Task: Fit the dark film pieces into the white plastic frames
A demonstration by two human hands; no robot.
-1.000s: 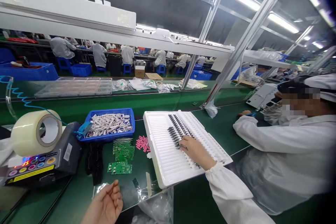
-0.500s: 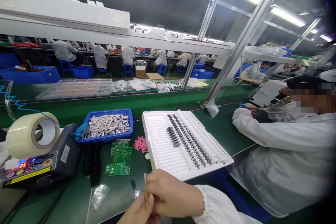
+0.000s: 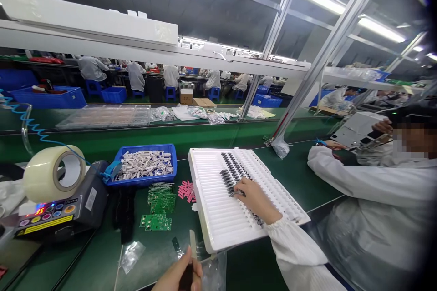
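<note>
My right hand (image 3: pixel 254 195) reaches over the white foam tray (image 3: pixel 218 234), fingertips pinched at the near end of a short row of small dark parts (image 3: pixel 226 176). A dark part with a metallic glint shows at the fingertips. Longer rows of small dark parts run across the tray beside it, partly hidden by the hand. Low in the view, my left hand (image 3: pixel 182 273) is closed, thumb against curled fingers; what it holds is hidden. A pale flat strip (image 3: pixel 193 242) stands just beyond its fingertips, and a clear plastic bag (image 3: pixel 216 270) lies beside it.
Left of the tray are pink pieces (image 3: pixel 186 191), green circuit boards (image 3: pixel 156 222) and a blue bin (image 3: pixel 175 163) of white parts. A tape roll (image 3: pixel 32 175) sits on a black device (image 3: pixel 92 204). A co-worker's sleeve (image 3: pixel 341 170) is at the right.
My right hand has left my left hand and moved up and right to the dark parts in the tray. My left hand stays low and closed. The view has shifted slightly.
</note>
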